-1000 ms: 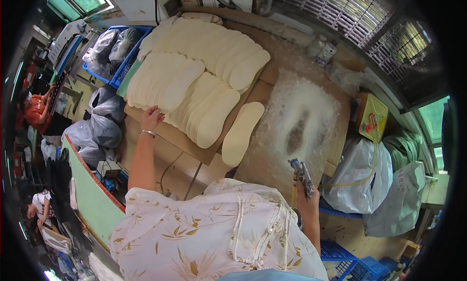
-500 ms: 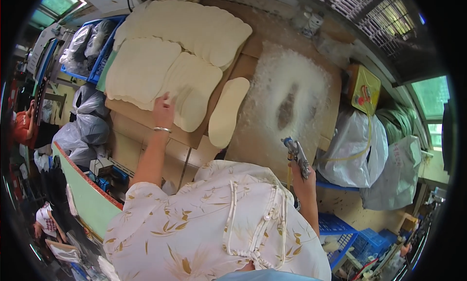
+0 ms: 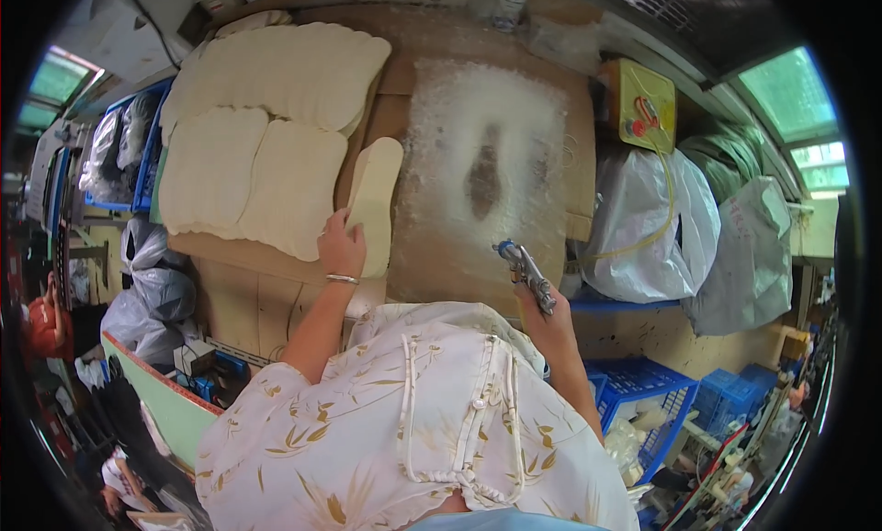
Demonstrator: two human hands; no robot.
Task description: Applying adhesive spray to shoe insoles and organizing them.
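My left hand rests fingers-down on the pale insole-shaped piece lying on the workbench. My right hand is clamped around a metal spray gun, nozzle beside the white-crusted spray board.

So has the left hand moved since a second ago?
Yes. The left hand has gone from the bare board, left of the cream sheets, right onto the single sole-shaped piece.
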